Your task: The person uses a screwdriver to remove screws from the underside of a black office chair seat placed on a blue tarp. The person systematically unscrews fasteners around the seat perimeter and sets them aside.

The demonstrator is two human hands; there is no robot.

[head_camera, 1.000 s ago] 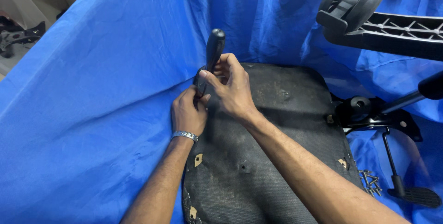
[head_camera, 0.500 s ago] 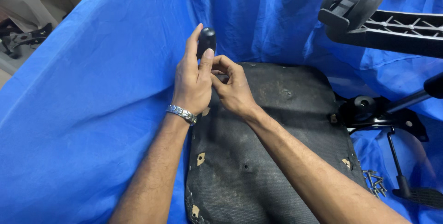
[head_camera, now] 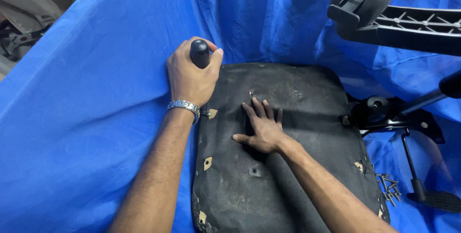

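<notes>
Left hand grasps upright black tool handle; right hand flat, released.
Handle stands at worn black seat underside's top-left corner.

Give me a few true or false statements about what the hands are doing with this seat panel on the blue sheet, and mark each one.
1. The left hand grips a black handle. True.
2. The right hand holds a screw. False: it lies flat on the seat panel.
3. Loose screws lie right of the panel. True.
4. The sheet is red. False: blue.
5. The bracelet is on the right wrist. False: left.
</notes>
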